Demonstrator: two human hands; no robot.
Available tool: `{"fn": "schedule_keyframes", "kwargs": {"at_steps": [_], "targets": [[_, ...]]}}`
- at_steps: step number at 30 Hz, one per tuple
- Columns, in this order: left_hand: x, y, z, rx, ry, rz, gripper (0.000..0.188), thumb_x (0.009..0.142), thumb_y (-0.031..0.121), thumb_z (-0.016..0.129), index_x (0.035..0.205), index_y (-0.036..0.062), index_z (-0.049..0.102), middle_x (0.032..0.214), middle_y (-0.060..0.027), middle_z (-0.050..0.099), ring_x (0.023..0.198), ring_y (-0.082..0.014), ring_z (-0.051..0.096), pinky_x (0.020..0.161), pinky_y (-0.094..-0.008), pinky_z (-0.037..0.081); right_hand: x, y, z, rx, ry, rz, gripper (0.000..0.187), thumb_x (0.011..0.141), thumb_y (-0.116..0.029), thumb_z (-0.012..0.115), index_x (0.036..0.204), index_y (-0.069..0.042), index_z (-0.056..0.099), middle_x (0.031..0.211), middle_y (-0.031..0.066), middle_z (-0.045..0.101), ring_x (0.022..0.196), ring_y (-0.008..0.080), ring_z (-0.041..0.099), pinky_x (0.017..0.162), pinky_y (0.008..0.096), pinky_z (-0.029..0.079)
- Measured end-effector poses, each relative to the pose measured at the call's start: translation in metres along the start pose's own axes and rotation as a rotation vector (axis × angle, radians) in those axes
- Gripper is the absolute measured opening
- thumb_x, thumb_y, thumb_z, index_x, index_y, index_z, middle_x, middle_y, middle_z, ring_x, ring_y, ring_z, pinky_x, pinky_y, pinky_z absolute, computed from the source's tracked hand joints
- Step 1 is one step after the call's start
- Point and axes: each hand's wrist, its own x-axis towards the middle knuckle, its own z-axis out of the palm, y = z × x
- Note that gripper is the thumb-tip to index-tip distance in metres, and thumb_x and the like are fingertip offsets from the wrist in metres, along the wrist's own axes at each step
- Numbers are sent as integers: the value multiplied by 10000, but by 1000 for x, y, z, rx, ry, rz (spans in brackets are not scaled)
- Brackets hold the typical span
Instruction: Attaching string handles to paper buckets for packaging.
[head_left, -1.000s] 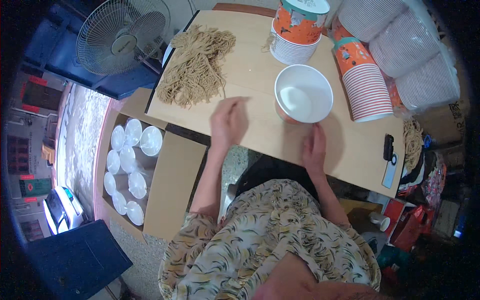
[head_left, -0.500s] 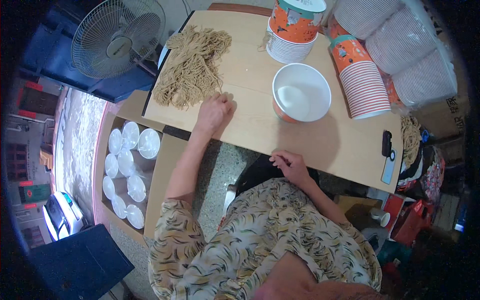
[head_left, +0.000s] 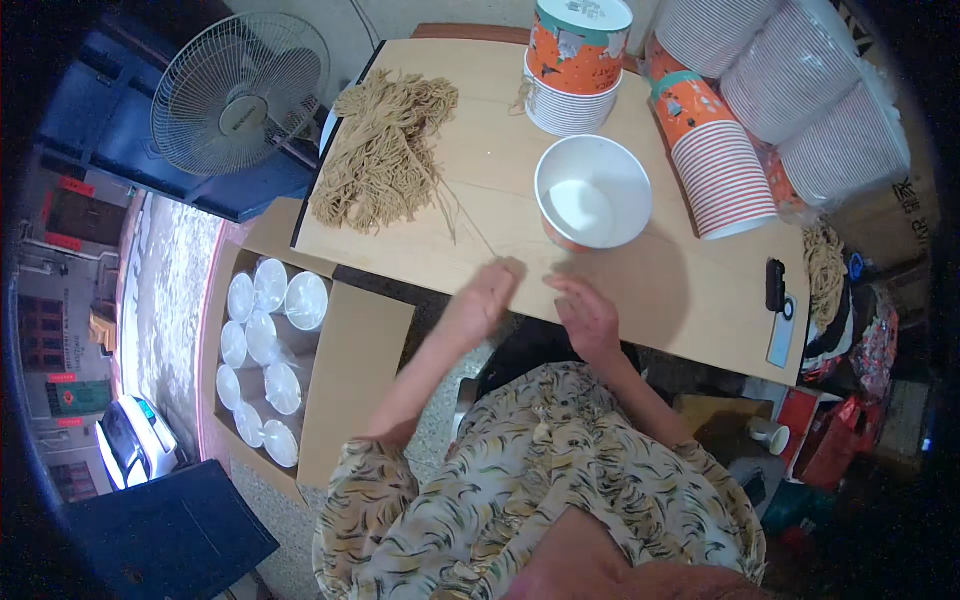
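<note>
A pile of tan cord (head_left: 385, 160) lies on the left part of the wooden table (head_left: 480, 200). From it a loose strand (head_left: 470, 218) runs toward the table's near edge. My left hand (head_left: 486, 296) pinches the near end of this strand, its fingers closed and slightly blurred. Just right of it, my right hand (head_left: 590, 318) is held with fingers apart and nothing visible in it. Beyond my hands stands a large paper bucket (head_left: 593, 195), white inside, its mouth facing up.
A stack of orange and white paper buckets (head_left: 575, 75) stands at the back. Another stack (head_left: 720, 165) lies on its side at right, beside bagged white-rimmed buckets (head_left: 800, 70). An open carton (head_left: 350, 370) holds several bagged clear containers (head_left: 283, 387). A fan (head_left: 240, 95) stands back left.
My left hand has moved right and nearer from the cord pile, drawing out a strand. My right hand has risen slightly, and its fingers have spread. The view has shifted slightly.
</note>
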Motion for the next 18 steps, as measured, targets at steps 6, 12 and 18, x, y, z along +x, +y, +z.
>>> {"fn": "schedule_keyframes", "kwargs": {"at_steps": [6,12,18], "targets": [[-1,93,13,-589,-75,-16,111,916,21,606,1026,29,599,905,-166,657,827,-367,674,757,-393,553,37,-16,-22,275,-322,-316,742,1031,-588,258,1226,46,592,1155,154,672,1189,230,581,1065,390,398],[17,107,9,-1523,91,-366,296,930,-57,600,1222,-12,586,1065,-88,665,854,-161,661,781,-287,544,9,-19,-46,451,-247,149,594,1051,-508,316,1207,-14,607,805,23,629,674,71,534,598,230,430],[25,100,25,-1597,273,-580,309,918,-14,650,1224,-27,607,1040,-93,699,891,-129,672,790,-235,546,-13,-20,-47,295,-94,142,211,967,-198,616,1057,-7,623,737,-43,564,628,20,461,553,212,388]]}}
